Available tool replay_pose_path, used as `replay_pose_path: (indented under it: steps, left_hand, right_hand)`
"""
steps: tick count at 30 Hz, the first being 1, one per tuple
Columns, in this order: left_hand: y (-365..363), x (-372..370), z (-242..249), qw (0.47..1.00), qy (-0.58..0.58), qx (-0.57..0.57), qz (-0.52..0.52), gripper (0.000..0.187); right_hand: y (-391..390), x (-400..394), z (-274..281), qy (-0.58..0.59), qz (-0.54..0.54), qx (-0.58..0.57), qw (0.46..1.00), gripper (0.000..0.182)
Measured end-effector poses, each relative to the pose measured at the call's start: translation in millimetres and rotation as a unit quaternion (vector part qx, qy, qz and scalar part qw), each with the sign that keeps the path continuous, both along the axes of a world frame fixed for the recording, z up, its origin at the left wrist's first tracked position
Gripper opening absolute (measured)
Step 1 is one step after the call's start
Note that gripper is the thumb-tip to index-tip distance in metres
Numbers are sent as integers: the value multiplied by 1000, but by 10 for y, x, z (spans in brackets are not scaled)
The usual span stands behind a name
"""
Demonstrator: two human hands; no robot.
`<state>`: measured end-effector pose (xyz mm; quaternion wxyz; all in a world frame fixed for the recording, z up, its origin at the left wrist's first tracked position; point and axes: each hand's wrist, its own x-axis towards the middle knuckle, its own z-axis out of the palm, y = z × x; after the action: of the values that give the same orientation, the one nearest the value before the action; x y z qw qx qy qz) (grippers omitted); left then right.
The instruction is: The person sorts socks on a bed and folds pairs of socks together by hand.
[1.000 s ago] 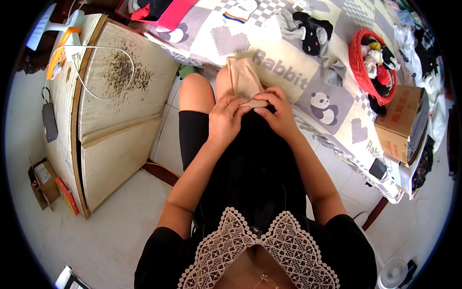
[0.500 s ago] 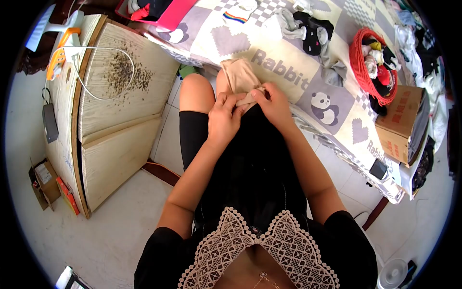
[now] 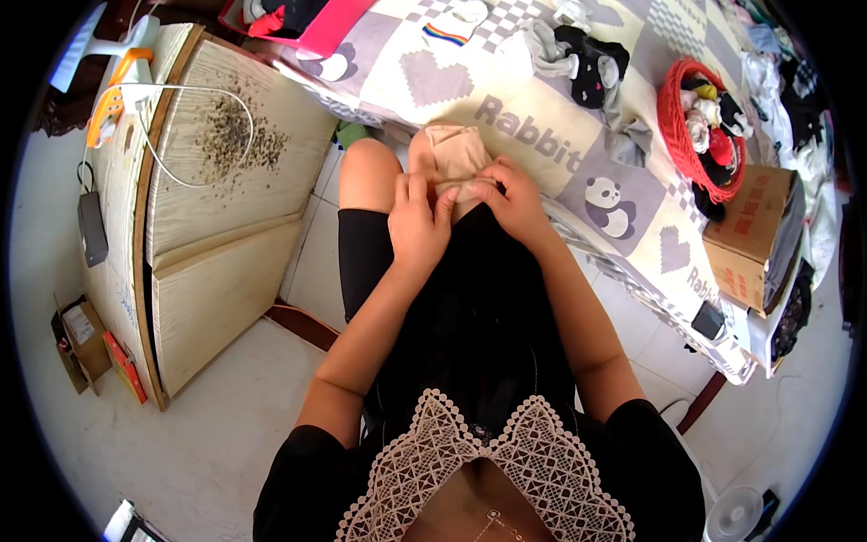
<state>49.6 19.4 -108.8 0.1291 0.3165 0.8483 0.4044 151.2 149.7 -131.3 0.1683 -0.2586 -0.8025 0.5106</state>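
A thin beige sock point(image 3: 459, 149), folded and stretchy-looking, lies over my knee near the bed's edge. At its near end my left hand point(image 3: 421, 217) pinches the fabric from the left, thumb and fingers pressed on it. My right hand point(image 3: 512, 200) grips the same end from the other side, its thumb across the edge. Between the two hands the edge is drawn into a narrow band, and my fingertips hide part of it.
On the bed point(image 3: 524, 167) lie a striped white sock point(image 3: 454, 23), grey socks point(image 3: 539, 50) and a black sock point(image 3: 582, 72). A red basket point(image 3: 668, 117) holds rolled socks beside a cardboard box point(image 3: 745, 217). A pink box point(image 3: 325, 27) sits at the back. Left stands a cabinet point(image 3: 226, 298).
The rolled edge between my hands has spread flatter, and the beige sock's far end has dropped slightly toward me. Both hands keep hold, with the right fingers shifted a little.
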Motion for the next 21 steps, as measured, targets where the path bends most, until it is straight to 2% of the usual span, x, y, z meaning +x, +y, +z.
replay_pose_path:
  steps: [1, 2, 4, 7, 9, 10, 11, 12, 14, 16, 17, 19, 20, 21]
  left_hand:
    - [19, -3, 31, 997, 60, 56, -15, 24]
    - [30, -32, 46, 997, 60, 55, -15, 24]
    - [51, -109, 53, 973, 168, 85, -134, 29]
    - [70, -152, -23, 978, 146, 89, -121, 29]
    - [63, -151, -67, 980, 138, 89, -110, 27]
    - [59, -154, -86, 983, 128, 88, -99, 25]
    - [48, -160, -107, 983, 130, 88, -99, 25]
    - [38, -167, -106, 985, 111, 88, -95, 24]
    - [22, -148, -108, 988, 91, 88, -93, 22]
    - [22, -103, -38, 992, -96, 74, -40, 17]
    - [25, -85, -67, 992, -96, 75, -41, 17]
    - [35, -58, -114, 959, -227, 168, 26, 20]
    - [18, -71, -133, 959, -226, 168, 26, 20]
    - [10, -97, -103, 975, -203, 85, 24, 23]
  right_hand:
    - [30, -37, -15, 0, 0, -1, 1000, 18]
    - [61, -84, -31, -25, -3, -28, 999, 20]
    - [70, -153, 14, -50, -6, -56, 997, 22]
    - [60, -212, 34, -69, -33, -50, 996, 19]
    - [11, -189, -56, 99, -87, -119, 984, 17]
    - [25, -148, -39, 101, -87, -118, 984, 17]
    - [48, -79, -13, 94, -41, -86, 991, 18]
    - [57, -41, 18, 86, 4, -55, 995, 19]
    - [39, -6, -23, 88, 4, -72, 994, 19]
    - [26, 29, -27, 89, 3, -88, 992, 19]
    - [21, 30, -24, 70, 4, -53, 996, 19]
    - [14, 10, -18, 50, 6, -18, 999, 19]
    - [6, -3, -19, 30, -6, -6, 1000, 21]
    - [-3, -28, -9, 9, -17, 6, 1000, 23]
